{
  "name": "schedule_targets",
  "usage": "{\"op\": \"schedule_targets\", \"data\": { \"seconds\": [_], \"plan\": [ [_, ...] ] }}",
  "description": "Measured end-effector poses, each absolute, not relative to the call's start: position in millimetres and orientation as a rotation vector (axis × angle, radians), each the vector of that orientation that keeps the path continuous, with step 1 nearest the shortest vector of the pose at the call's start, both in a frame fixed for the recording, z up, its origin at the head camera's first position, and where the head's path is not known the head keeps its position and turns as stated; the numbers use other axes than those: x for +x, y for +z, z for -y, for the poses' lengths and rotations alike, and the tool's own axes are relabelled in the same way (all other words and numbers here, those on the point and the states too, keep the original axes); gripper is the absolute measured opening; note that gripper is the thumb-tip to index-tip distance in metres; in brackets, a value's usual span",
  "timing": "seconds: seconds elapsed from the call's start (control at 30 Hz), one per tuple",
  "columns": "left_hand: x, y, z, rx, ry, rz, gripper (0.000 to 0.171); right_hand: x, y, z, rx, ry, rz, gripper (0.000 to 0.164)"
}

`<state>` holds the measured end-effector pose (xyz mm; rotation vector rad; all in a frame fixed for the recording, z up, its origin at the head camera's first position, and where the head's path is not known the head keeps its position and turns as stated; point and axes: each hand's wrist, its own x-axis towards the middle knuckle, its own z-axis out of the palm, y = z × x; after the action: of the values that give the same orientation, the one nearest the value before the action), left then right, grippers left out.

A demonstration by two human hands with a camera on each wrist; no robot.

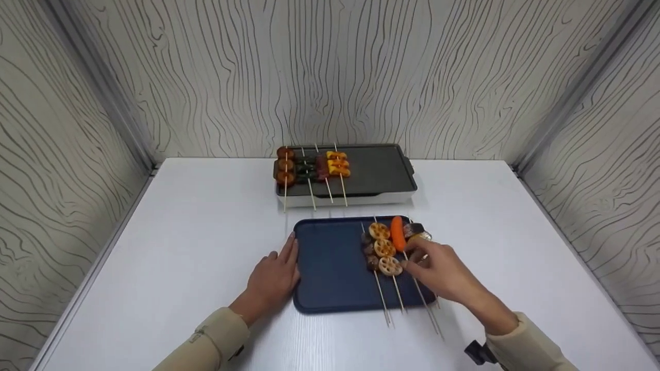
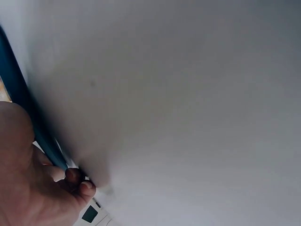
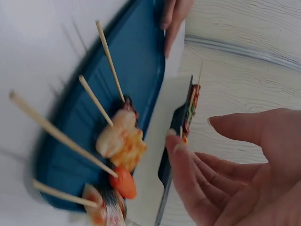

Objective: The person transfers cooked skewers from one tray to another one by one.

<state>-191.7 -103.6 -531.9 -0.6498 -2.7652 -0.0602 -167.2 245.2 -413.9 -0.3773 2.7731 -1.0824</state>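
My left hand (image 1: 274, 278) lies along the left edge of the dark blue tray (image 1: 330, 268), its fingers against the rim. Over the tray's right side is my right hand (image 1: 438, 268), close to the sausage skewer (image 1: 398, 234). In the right wrist view, thumb and fingers of the right hand (image 3: 235, 169) are apart with nothing between them. To the left of the sausage lie a lotus root skewer (image 1: 384, 248) and a dark brown meat-like skewer (image 1: 372, 263). A skewer with dark and silvery pieces (image 1: 414, 230) lies at the right, partly hidden by the hand.
Behind the tray stands a dark griddle (image 1: 376, 170) on a white base. Several skewers lie on its left part, among them a yellow one (image 1: 338, 164) and one with round brown slices (image 1: 285, 166). Wooden sticks stick out over the tray's front edge.
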Motion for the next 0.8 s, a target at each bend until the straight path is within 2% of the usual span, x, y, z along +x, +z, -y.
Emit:
{"op": "schedule_targets", "data": {
  "seconds": [0.2,0.37,0.6,0.8],
  "plan": [
    [-192,-531,104,-0.647,-0.098,2.777,0.052,-172,-406,-272,-0.379,-1.0,-2.86,0.042],
    [-193,-533,105,-0.652,-0.095,2.755,0.051,-178,-418,-292,-0.274,-0.894,-2.897,0.052],
    [-192,-530,105,-0.639,-0.108,2.793,0.052,-180,-456,-312,-0.078,-1.034,-2.765,0.045],
    [-194,-534,105,-0.651,-0.182,2.862,0.053,-180,-488,-319,0.026,-1.297,-2.582,0.026]
  ]
}}
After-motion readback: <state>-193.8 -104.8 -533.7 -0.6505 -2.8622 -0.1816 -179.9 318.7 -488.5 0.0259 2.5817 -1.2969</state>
